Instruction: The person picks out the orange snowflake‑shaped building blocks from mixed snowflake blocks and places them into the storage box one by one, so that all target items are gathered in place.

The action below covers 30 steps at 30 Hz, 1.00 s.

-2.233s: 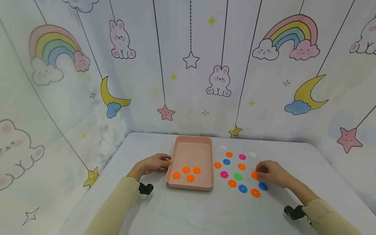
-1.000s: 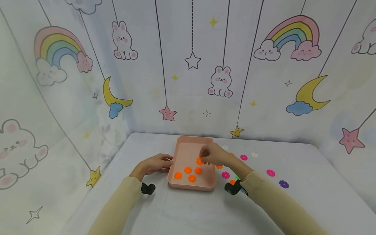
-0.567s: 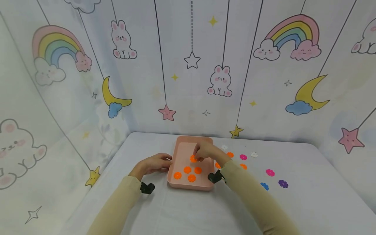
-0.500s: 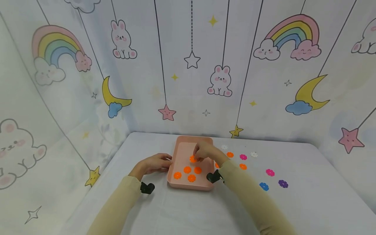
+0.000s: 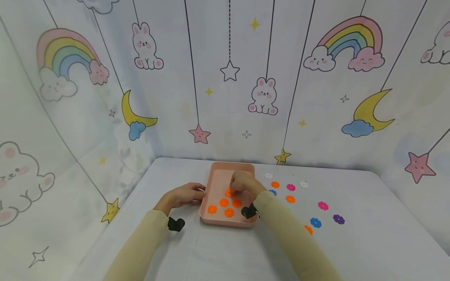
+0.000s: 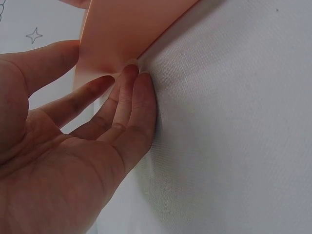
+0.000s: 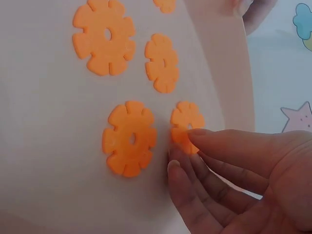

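Note:
My right hand (image 5: 244, 184) is inside the pink tray (image 5: 228, 223), low over its floor. Its thumb and fingers pinch an orange flower-shaped disc (image 7: 183, 117) with a notched edge and a hole in the middle. Several matching orange discs (image 7: 129, 139) lie flat in the tray's near half. At the tray's left side, my left hand (image 5: 186, 194) holds the wall. In the left wrist view, its thumb reaches the rim, the tip hidden, while bent fingers (image 6: 144, 92) press the outside low down by the table.
Right of the tray, more notched discs lie scattered on the white table: a purple disc (image 5: 339, 219), a blue disc (image 5: 315, 223), pink discs, orange discs and white discs. My right sleeve (image 5: 281, 222) hides some. A patterned cloth (image 5: 225, 109) hangs behind.
My right hand has taken an orange disc from the right of the table and carried it left into the tray, then lowered it near the others. The left hand stays put.

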Motion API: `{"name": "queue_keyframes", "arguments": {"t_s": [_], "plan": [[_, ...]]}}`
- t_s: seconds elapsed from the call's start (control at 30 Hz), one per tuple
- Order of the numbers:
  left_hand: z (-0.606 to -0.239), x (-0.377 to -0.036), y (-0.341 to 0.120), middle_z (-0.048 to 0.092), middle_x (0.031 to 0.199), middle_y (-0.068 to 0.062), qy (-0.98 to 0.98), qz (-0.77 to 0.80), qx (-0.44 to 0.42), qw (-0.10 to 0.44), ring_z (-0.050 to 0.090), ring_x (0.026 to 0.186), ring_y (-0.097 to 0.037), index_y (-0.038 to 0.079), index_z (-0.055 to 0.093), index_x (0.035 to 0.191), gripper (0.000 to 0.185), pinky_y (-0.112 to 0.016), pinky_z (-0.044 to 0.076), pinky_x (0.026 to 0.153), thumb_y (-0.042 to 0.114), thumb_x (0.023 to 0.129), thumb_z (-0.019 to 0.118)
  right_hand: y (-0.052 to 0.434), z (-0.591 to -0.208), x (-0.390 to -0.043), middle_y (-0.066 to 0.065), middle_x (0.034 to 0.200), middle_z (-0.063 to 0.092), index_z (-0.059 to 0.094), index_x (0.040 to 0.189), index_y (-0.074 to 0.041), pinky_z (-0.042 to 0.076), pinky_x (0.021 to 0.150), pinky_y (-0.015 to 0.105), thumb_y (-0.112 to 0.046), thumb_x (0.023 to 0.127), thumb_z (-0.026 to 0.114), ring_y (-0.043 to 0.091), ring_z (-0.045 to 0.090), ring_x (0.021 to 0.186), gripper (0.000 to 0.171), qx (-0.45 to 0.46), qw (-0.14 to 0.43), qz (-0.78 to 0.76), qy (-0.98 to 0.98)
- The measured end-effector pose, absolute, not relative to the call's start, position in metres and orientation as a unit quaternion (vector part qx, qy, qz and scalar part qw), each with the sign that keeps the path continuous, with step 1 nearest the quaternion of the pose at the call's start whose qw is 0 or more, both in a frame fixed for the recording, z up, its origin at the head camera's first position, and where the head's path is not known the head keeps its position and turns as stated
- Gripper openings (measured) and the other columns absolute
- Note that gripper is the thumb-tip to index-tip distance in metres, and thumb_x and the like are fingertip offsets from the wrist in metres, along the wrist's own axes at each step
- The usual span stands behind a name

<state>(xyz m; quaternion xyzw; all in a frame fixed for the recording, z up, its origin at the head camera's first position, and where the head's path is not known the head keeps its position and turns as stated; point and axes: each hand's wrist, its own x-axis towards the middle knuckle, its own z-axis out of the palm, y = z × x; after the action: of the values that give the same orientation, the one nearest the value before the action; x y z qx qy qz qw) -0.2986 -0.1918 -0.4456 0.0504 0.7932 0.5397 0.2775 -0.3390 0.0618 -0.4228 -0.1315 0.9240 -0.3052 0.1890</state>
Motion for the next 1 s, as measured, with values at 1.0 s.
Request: {"name": "queue_keyframes", "arguments": {"t_s": [1.0], "plan": [[-0.445, -0.298, -0.193, 0.057, 0.138, -0.02, 0.793, 0.538, 0.058, 0.28, 0.064, 0.113, -0.025, -0.004, 0.048, 0.144, 0.049, -0.045, 0.051, 0.106, 0.018, 0.103, 0.061, 0.151, -0.366, -0.291, 0.006, 0.097, 0.067, 0.069, 0.104, -0.003, 0.057, 0.077, 0.035, -0.016, 0.091, 0.075, 0.02, 0.061, 0.087, 0.019, -0.213, 0.117, -0.264, 0.933]]}}
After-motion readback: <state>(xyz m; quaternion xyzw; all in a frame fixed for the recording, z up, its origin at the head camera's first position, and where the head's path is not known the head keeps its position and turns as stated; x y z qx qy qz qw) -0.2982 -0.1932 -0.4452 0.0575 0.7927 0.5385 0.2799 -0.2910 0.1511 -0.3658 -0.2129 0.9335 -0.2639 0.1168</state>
